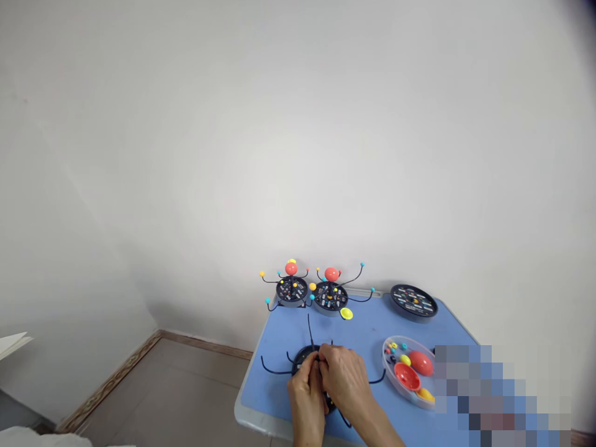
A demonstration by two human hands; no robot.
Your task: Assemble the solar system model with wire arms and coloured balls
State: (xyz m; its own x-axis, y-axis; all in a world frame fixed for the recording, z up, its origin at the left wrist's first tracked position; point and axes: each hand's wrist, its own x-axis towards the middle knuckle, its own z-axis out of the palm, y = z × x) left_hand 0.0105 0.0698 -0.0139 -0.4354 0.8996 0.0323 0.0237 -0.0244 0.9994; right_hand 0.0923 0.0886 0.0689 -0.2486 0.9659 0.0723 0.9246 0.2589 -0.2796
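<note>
Pressed together at the hub of a wire-armed black disc [302,359] directly under the fingers [321,363], exact pinch hidden, no coloured balls [420,363] fitted yet, these lying in a clear tray [384,366] right of the fingers; two ball-topped models [292,287] and a bare black disc [413,302] well beyond

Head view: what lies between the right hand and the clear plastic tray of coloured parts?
In the head view, a curved black wire shows on the blue tabletop, between the right hand and the clear plastic tray.
</note>
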